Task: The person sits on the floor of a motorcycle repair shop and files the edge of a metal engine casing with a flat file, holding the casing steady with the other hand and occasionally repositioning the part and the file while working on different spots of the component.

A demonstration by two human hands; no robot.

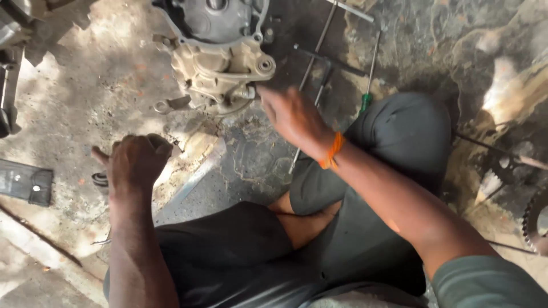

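A grimy metal engine casing (220, 54) lies on the oily concrete floor at the top middle. My right hand (292, 114), with an orange thread at the wrist, reaches up to the casing's lower right corner, fingertips on a small bolt or fitting (251, 91) there. My left hand (137, 159) rests lower left as a loose fist on the floor; I cannot tell whether it holds anything. My knees in dark trousers fill the bottom of the view.
A T-handle wrench (322, 60), long rods (311, 57) and a green-handled screwdriver (367, 97) lie right of the casing. A dark flat block (25, 181) sits at the left edge. A sprocket (534, 219) shows at the right edge. A ring spanner (170, 105) pokes out below the casing.
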